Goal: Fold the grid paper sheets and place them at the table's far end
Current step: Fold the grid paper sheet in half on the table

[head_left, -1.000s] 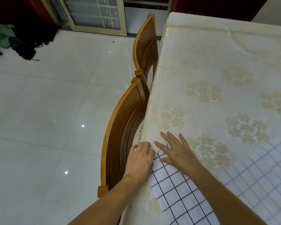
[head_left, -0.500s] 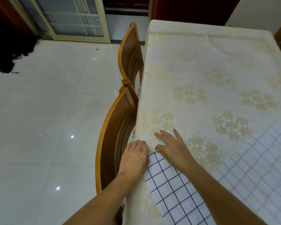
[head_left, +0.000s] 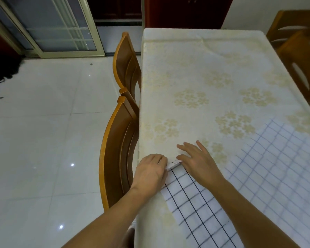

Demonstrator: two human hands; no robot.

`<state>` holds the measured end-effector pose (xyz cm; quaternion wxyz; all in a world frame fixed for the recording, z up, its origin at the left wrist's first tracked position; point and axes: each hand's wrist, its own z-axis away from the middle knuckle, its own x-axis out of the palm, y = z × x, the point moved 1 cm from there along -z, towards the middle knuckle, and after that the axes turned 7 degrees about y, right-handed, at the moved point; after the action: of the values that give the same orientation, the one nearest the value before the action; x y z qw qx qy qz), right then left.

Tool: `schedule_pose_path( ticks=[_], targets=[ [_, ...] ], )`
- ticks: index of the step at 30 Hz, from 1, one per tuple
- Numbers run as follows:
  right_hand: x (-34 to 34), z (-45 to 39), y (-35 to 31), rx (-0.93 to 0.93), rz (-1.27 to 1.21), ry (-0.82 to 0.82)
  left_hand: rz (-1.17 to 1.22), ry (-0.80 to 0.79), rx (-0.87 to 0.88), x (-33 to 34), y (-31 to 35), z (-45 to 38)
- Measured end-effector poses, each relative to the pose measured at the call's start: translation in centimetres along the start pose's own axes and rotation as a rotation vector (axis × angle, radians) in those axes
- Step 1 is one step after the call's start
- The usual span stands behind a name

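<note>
Head view: grid paper [head_left: 195, 197] lies at the desk's [head_left: 186, 72] near left edge, its corner between both hands. Left hand [head_left: 150, 173] pinches that corner; right hand [head_left: 198, 162] lies flat, released. Best align edges squarely before creasing, clear of the chair [head_left: 114, 154].

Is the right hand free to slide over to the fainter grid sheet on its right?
Probably yes. The right hand lies flat on the dark-lined grid paper, and the fainter grid sheet lies right beside its forearm, with nothing standing between them.
</note>
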<state>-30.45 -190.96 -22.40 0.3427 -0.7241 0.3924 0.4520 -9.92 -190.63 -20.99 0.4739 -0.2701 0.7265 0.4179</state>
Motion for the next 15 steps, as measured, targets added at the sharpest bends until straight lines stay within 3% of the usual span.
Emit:
schedule_pose_path(
  ticks=[10,15],
  targets=[
    [-5.6,13.7,-1.4,0.020,-0.123,0.142,-0.017,-0.014,0.022,1.2,12.0,9.1],
    [-7.1,21.2,-1.2,0.058,-0.120,0.123,-0.016,-0.022,0.068,2.9,17.3,12.4]
  ],
)
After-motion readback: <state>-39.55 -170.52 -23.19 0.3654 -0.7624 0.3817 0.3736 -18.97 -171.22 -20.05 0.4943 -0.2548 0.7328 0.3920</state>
